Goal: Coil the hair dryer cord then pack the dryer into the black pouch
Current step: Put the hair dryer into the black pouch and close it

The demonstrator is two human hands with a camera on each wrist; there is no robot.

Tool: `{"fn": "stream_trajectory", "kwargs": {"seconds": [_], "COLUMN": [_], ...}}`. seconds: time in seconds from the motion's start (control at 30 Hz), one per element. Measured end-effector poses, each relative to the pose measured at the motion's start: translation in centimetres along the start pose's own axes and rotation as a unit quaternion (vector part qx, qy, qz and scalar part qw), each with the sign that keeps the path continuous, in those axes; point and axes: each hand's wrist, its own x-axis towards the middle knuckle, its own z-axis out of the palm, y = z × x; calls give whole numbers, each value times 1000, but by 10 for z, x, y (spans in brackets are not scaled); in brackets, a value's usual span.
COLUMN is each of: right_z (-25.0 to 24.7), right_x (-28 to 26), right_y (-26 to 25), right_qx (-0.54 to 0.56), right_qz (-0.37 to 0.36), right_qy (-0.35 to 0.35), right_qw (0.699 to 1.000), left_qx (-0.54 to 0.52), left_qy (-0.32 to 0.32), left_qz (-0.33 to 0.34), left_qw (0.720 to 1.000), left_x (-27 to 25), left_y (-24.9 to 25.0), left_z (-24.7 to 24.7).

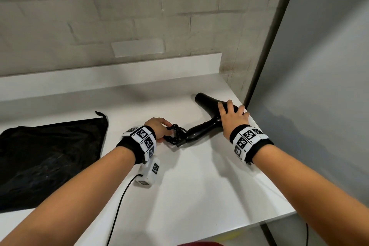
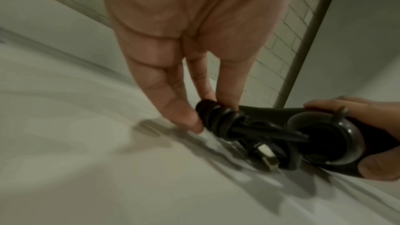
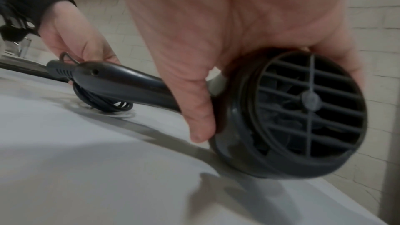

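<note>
A black hair dryer (image 1: 207,106) lies on the white counter (image 1: 199,175) near its right edge, nozzle pointing to the back left. My right hand (image 1: 232,115) grips its barrel from above; in the right wrist view the thumb and fingers wrap the rear grille end (image 3: 303,109). The coiled black cord (image 1: 175,134) is bunched at the handle's end, and my left hand (image 1: 159,128) pinches that bundle (image 2: 218,117) with thumb and fingertips. The plug (image 2: 267,156) sticks out of the coil. The black pouch (image 1: 50,158) lies flat on the counter at the left.
A tiled wall and a low white upstand (image 1: 119,70) run behind the counter. A grey panel (image 1: 319,86) stands just right of the dryer. The counter's front edge runs close to my right forearm. A thin black cable (image 1: 119,205) trails from my left wrist camera.
</note>
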Motion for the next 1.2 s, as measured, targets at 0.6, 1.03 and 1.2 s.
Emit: {"fn": "stream_trajectory", "kwargs": {"seconds": [0.6, 1.03, 1.2], "right_z": [-40, -96, -88], "right_x": [-8, -23, -11], "right_y": [-39, -219, -278], "right_qx": [-9, 257, 254], "right_qz": [-16, -329, -333], "right_qy": [-28, -82, -121], "right_qw": [999, 905, 900], "left_qx": [226, 480, 478], "left_qy": [-71, -40, 48], "left_qz": [30, 7, -69], "left_qw": [971, 876, 874], "left_x": [-36, -49, -35], "left_y": [6, -109, -167], "left_z": [-40, -165, -233]}}
